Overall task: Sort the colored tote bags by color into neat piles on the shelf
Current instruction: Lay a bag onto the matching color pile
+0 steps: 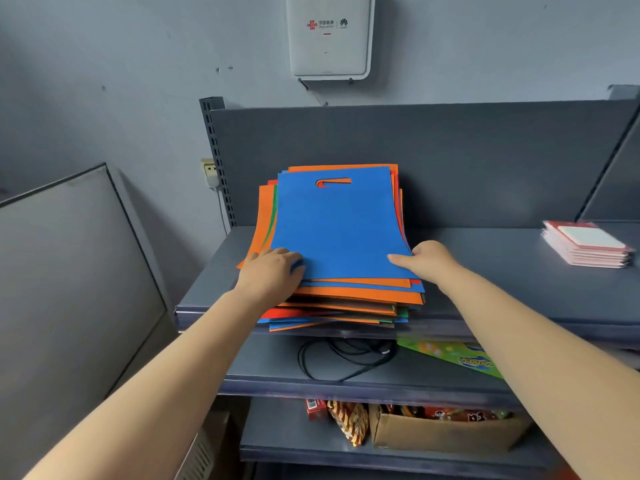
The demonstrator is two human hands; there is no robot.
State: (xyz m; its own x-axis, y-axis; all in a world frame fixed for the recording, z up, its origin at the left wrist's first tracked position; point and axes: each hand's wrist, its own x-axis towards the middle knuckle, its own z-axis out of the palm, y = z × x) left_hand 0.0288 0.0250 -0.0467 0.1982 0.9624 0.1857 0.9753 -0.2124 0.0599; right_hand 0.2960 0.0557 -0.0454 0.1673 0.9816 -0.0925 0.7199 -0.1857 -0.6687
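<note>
Both my hands on the mixed stack

My left hand and right hand pinch the top blue bag's near corners, on the shelf.

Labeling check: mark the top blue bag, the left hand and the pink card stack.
top blue bag (341, 223), head view, middle of its face
left hand (273, 271), head view, back of the hand
pink card stack (588, 242), head view, top card

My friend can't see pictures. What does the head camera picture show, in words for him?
Two bare hands, left hand and right hand, hold the near corners of a blue tote bag topping a mixed stack of bags in orange, blue, red and green on a grey shelf. A small pile of pink packets sits to the right.
</note>
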